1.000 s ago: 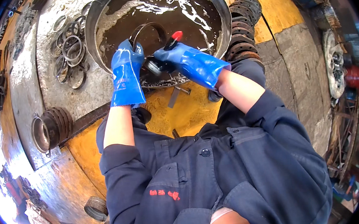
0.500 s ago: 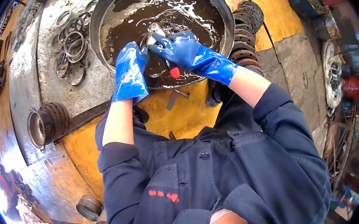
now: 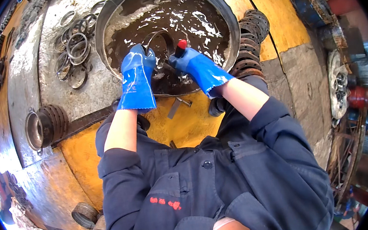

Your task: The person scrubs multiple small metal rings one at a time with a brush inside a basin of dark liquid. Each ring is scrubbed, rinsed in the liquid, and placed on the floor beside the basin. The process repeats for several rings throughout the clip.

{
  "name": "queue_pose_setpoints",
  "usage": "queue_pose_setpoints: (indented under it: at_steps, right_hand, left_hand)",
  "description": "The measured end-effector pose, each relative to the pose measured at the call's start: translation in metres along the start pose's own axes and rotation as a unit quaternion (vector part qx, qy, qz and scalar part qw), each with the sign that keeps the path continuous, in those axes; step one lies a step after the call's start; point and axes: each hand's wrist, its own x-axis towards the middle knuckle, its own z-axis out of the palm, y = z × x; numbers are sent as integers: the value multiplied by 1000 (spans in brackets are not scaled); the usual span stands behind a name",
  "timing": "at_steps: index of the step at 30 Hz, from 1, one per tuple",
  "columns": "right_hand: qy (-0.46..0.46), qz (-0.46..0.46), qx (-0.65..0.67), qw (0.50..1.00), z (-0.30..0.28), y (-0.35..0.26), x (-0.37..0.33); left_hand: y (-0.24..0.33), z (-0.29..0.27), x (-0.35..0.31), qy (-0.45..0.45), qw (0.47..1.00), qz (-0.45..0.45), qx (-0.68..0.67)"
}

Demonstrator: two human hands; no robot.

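Both my hands wear blue rubber gloves and reach into a round metal basin [image 3: 107, 22] of dark, oily liquid. My left hand [image 3: 138, 68] grips a large dark metal ring [image 3: 160, 37] that stands half out of the liquid. My right hand [image 3: 190, 65] is closed around a brush with a red-tipped handle [image 3: 181, 45], its working end pressed against the ring between the two gloves. The lower part of the ring is hidden by the liquid and the gloves.
Several loose metal rings [image 3: 74, 48] lie on the grey bench left of the basin. A stack of dark rings [image 3: 250, 40] curves along the basin's right side. Another ring stack [image 3: 46, 125] lies at the left. A bolt [image 3: 182, 101] rests on the yellow surface [image 3: 181, 128].
Both hands have shifted within the basin, and the red-tipped handle has swung from low near the basin's front rim to pointing up above my right hand. The ring stays in my left hand.
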Motion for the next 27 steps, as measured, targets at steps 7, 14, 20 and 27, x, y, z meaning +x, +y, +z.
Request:
queue_pose_setpoints:
  at_steps: [7,14,20,27]
  right_hand:
    - [14,-151,197,969,5,-2,-23]
    - [230,-444,-385,776,-5,-8,-1]
    - [169,-202,-264,928,9,-24,10]
    - [-79,-13,298,951,22,1,3]
  left_hand:
    - [-2,-9,-2,1,1000,-16,-11]
    - [0,-5,-1,-34,999,26,-16]
    - [14,-10,-6,-41,999,3,-18]
    - [8,-1,-5,-29,999,1,-25]
